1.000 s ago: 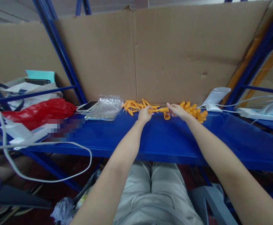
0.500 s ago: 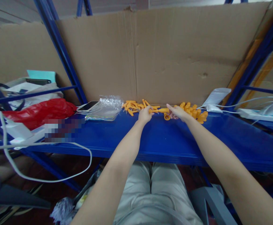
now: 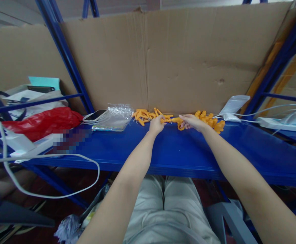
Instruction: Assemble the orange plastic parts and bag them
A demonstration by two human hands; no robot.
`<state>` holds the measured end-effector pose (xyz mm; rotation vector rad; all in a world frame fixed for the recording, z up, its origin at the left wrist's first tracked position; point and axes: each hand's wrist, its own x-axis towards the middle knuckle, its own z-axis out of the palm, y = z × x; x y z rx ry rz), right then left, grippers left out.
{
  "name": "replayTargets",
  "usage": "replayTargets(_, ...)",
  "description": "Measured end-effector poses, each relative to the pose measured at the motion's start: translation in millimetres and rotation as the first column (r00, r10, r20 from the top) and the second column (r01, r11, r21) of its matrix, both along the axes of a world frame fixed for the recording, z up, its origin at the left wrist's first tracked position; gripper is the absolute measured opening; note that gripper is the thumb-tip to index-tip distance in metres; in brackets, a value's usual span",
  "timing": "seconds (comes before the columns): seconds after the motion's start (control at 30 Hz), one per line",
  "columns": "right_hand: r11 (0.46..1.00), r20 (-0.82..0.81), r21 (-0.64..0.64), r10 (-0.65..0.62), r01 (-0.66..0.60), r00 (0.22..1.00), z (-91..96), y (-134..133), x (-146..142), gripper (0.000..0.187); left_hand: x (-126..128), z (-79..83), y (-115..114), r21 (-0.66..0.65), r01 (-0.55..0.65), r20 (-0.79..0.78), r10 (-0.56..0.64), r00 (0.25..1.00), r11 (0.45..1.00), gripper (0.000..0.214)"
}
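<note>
My left hand [image 3: 156, 124] is closed in a pinch at the left end of a small orange plastic piece [image 3: 175, 119]. On its other end are the closed fingers of my right hand [image 3: 192, 122], so the piece stretches between both hands. A round orange part [image 3: 181, 127] hangs just below, by my right fingertips; whether it is joined to the piece I cannot tell. Left of my left hand lies a pile of thin orange pieces [image 3: 143, 116] with small metal chains. Chunkier orange pieces [image 3: 210, 119] stand in a cluster behind and beside my right wrist.
The blue shelf top [image 3: 183, 152] has a cardboard sheet [image 3: 188, 57] behind it. On the left are a clear plastic bag [image 3: 114, 118], a phone [image 3: 96, 116], a red bag [image 3: 46, 120] and a white cable [image 3: 61, 196]. A small white bag [image 3: 235, 105] stands at the right.
My right hand has shifted slightly left along the orange piece, its fingers now covering more of it. My left hand stays almost where it was.
</note>
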<state>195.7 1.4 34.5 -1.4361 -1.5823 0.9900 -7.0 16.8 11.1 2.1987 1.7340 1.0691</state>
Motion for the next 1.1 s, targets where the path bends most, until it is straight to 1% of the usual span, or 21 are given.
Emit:
replayTargets(0.07, 0.998, -0.042, -0.004, 0.06, -0.06, 0.997, 0.8, -1.5, 2.5, 0.023, -0.5, -0.1, 0.4, 0.005, -0.004, 0.021, 0.004, 1.0, 1.0, 0.022)
replayTargets(0.1, 0.997, -0.048, 0.002, 0.083, -0.083, 0.995, 0.7, -1.8, 3.7, 0.022, -0.6, -0.1, 0.6, 0.004, -0.005, 0.025, 0.005, 1.0, 1.0, 0.021)
replayTargets(0.17, 0.996, -0.04, 0.014, 0.089, -0.088, 0.995, 0.1, -1.2, 5.4, 0.03, -0.5, 0.3, 0.8, 0.002, -0.005, 0.022, 0.005, 1.0, 1.0, 0.021)
replayTargets(0.2, 0.998, -0.032, 0.011, 0.068, -0.068, 0.997, -0.3, -0.5, 5.7, 0.036, -0.3, 0.6, 0.7, 0.004, 0.0, 0.018, 0.0, 1.0, 1.0, 0.02)
replayTargets(0.27, 1.0, -0.012, -0.005, -0.015, 0.015, 1.0, -1.1, 1.2, 5.4, 0.048, 0.3, 1.1, 0.2, 0.012, 0.019, 0.009, -0.019, 1.0, 1.0, 0.02)
replayTargets(0.33, 0.995, 0.024, -0.022, -0.092, 0.093, 0.995, -2.0, 3.2, 4.4, 0.054, 1.0, 1.4, -0.5, 0.017, 0.042, -0.001, -0.042, 0.999, 0.999, 0.02)
replayTargets(0.47, 0.992, 0.07, -0.011, -0.126, 0.127, 0.99, -4.5, 6.2, 2.1, 0.059, 1.1, 0.9, -1.1, 0.01, 0.047, -0.006, -0.047, 0.999, 0.999, 0.021)
replayTargets(0.53, 0.993, 0.049, 0.012, -0.118, 0.117, 0.992, -5.2, 6.6, 1.7, 0.059, 0.6, 0.4, -0.7, 0.005, 0.041, 0.002, -0.041, 0.999, 0.999, 0.02)
replayTargets(0.6, 0.996, 0.009, 0.021, -0.083, 0.082, 0.997, -4.8, 6.0, 2.1, 0.054, 0.1, 0.0, -0.2, 0.003, 0.044, 0.013, -0.044, 0.999, 0.999, 0.019)
replayTargets(0.7, 1.0, -0.038, 0.023, 0.014, -0.014, 0.999, -2.9, 3.8, 4.4, 0.04, -0.3, -0.2, -0.1, 0.004, 0.044, 0.03, -0.044, 0.999, 0.999, 0.017)
replayTargets(0.77, 0.997, -0.029, 0.041, 0.07, -0.069, 0.997, -1.8, 2.5, 6.7, 0.035, 0.0, 0.5, -0.9, 0.006, 0.038, 0.038, -0.038, 0.999, 0.999, 0.018)
replayTargets(0.83, 0.995, -0.001, 0.059, 0.078, -0.078, 0.997, -1.2, 2.4, 8.9, 0.04, 0.6, 1.8, -2.1, 0.009, 0.041, 0.045, -0.041, 0.998, 0.999, 0.02)
replayTargets(1.0, 0.997, 0.027, 0.074, -0.03, 0.027, 0.999, -0.8, 5.6, 10.3, 0.061, 2.2, 4.2, -3.1, 0.015, 0.076, 0.066, -0.076, 0.995, 0.997, 0.022)
replayTargets(1.1, 0.997, 0.06, 0.045, -0.065, 0.062, 0.996, -0.3, 5.3, 9.3, 0.068, 1.5, 3.0, -1.7, 0.029, 0.08, 0.057, -0.082, 0.995, 0.996, 0.021)
